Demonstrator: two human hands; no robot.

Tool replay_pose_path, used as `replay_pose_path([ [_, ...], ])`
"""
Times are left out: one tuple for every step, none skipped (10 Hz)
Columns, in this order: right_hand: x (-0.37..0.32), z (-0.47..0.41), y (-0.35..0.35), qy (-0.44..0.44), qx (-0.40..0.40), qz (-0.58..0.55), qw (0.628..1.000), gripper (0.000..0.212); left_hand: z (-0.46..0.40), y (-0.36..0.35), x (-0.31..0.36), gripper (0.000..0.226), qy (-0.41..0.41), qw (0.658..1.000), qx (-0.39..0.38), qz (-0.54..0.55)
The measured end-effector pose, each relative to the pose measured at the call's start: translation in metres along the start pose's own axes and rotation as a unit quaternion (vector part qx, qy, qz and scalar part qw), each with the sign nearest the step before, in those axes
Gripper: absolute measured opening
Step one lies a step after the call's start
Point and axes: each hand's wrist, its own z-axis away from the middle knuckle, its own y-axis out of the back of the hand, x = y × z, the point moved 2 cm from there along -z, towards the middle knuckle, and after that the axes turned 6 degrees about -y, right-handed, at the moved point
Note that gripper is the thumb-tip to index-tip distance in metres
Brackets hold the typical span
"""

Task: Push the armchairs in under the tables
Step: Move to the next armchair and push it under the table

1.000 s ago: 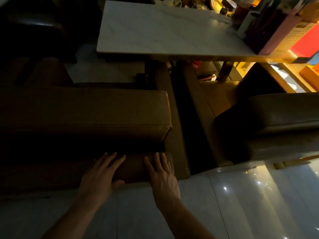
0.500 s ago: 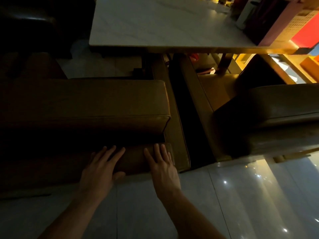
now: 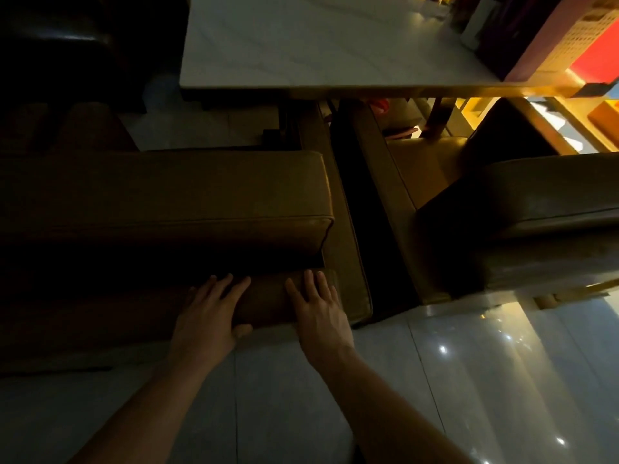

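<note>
- Both hands lie flat and open on the back of the near armchair (image 3: pixel 160 209) in the lower centre of the frame: left hand (image 3: pixel 204 316) with fingers spread over the top edge and thumb tucked under it, right hand (image 3: pixel 320 313) palm down near the chair's right corner; neither grips anything
- That brown leather armchair fills the left and centre of the frame, its backrest cushion running left to right as the long axis, its seat facing up the frame toward the table (image 3: pixel 318 51)
- Progress, as I judge it: only its right armrest reaches beneath the table's near edge; the backrest sits well short of the marble top, and pale floor shows beyond it at upper left, so more pushing seems to be left
- Second armchair (image 3: pixel 522 212) at right stands angled, just beside the first with a dark gap between them; its seat front lies partly under the table edge, but it looks skewed and likely needs straightening and a shove
- Boxes and a bottle crowd the table's upper right corner
- Glossy tiled floor (image 3: pixel 469 396) reflects lights at lower right
</note>
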Motion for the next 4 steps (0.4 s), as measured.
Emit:
replay_pose_path([
  [-0.001, 0.006, 0.009, 0.000, -0.008, -0.008, 1.000, 0.074, 0.011, 0.010, 0.009, 0.082, 0.015, 1.000, -0.011, 0.014],
  [0.000, 0.021, 0.016, -0.006, -0.018, -0.013, 1.000, 0.076, 0.034, 0.024, 0.014, 0.076, 0.017, 1.000, -0.006, 0.016],
  [0.002, 0.039, 0.027, -0.011, -0.028, -0.023, 0.999, 0.077, 0.057, 0.039, 0.012, 0.073, 0.022, 0.999, 0.009, 0.034],
  [0.002, 0.060, 0.041, -0.025, -0.028, -0.025, 0.999, 0.079, 0.081, 0.054, 0.004, 0.072, 0.026, 0.999, 0.024, 0.041],
])
